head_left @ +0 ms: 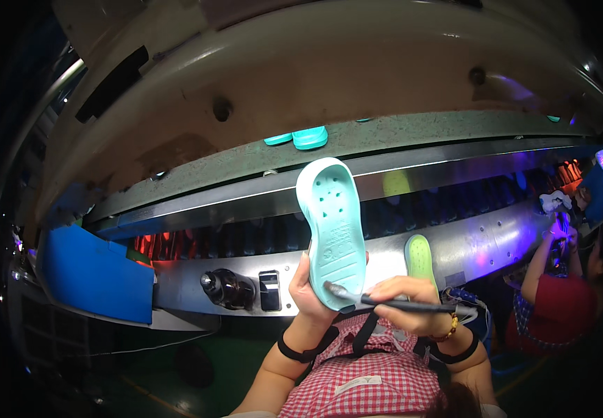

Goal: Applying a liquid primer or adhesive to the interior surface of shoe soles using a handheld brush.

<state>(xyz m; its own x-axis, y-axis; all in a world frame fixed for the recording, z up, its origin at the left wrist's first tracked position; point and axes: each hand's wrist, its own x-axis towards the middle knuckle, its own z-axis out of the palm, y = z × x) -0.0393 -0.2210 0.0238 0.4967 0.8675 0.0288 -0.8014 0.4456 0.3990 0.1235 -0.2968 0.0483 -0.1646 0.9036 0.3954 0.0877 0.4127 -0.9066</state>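
Note:
A light turquoise shoe sole [335, 223], with several small holes toward its far end, is held up in front of me. My left hand [307, 291] grips it by its near left edge. A brush [402, 304] with a dark handle lies in the closed fingers of my right hand [409, 306]. The brush's bristles rest against the near end of the sole's face. Just beyond my right hand, a yellow-green sole [420, 259] lies on the metal ledge [378, 261].
A dark bottle [228, 288] and a black phone-like device [270, 290] are on the ledge. Turquoise shoe parts [310, 137] ride the far belt [399, 144]. A blue panel [96, 272] stands at left. On the right, a person in red [559, 306] works nearby.

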